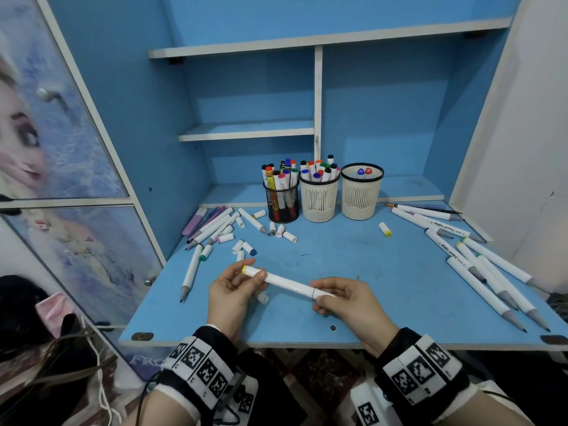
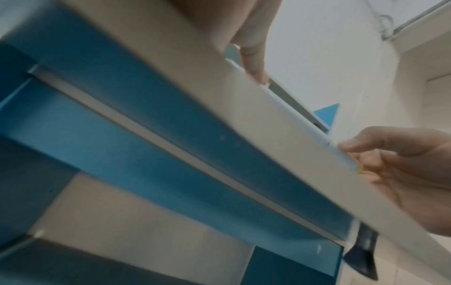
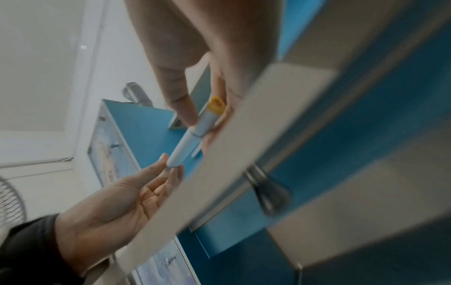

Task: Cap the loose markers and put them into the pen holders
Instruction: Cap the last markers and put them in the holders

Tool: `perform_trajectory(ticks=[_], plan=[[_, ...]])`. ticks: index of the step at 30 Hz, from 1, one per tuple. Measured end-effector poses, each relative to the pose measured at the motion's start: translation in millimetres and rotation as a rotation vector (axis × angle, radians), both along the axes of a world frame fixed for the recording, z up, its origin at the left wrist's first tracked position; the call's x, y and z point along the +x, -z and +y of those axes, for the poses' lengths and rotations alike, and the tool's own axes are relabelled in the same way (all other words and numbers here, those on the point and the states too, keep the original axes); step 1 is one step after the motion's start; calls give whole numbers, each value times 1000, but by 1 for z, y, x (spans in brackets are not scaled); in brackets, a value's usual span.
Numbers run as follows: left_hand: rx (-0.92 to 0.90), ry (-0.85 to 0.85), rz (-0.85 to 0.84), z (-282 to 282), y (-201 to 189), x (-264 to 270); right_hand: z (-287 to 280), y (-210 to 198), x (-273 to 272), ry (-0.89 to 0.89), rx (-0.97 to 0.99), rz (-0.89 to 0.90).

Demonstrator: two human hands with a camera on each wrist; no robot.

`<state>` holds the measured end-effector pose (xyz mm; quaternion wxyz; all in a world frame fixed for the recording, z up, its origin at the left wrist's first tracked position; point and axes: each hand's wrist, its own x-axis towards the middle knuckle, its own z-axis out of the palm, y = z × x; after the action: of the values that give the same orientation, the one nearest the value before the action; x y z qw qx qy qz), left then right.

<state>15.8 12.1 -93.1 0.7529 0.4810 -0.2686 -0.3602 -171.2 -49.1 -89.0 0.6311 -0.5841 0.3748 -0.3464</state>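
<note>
Over the front of the blue desk I hold one white marker [image 1: 289,284] level between both hands. My left hand [image 1: 250,273] grips its left end, where a yellow tip shows. My right hand [image 1: 319,293] pinches the cap on its right end. In the right wrist view that cap [image 3: 209,115] ends in yellow. Three pen holders stand at the back: a black mesh cup [image 1: 282,207] and a cream cup [image 1: 319,201], both full of capped markers, and a cream cup [image 1: 361,195] with two markers. Uncapped markers [image 1: 212,226] and loose caps [image 1: 246,247] lie at the left.
More uncapped markers [image 1: 479,265] fan out along the desk's right side, and a single cap [image 1: 384,229] lies in front of the right cream cup. White-edged shelves [image 1: 246,133] rise behind the cups. A cabinet door [image 1: 61,118] with a picture stands at the left.
</note>
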Motion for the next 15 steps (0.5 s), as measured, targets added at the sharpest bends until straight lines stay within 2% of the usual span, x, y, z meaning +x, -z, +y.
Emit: perform_trajectory(ticks=[3, 6, 9, 12, 15], plan=[[-7, 5, -40, -2, -21, -1, 0, -21, 8, -155, -40, 141], [-13, 68, -171, -8, -50, -3, -1, -46, 18, -242, -112, 203], [60, 150, -321, -16, -80, 5, -6, -67, 29, -280, -173, 245], [199, 213, -522, -22, -97, 32, -20, -82, 36, -246, -205, 273], [406, 203, -849, -30, -98, 71, -41, -97, 38, -161, -276, 288]])
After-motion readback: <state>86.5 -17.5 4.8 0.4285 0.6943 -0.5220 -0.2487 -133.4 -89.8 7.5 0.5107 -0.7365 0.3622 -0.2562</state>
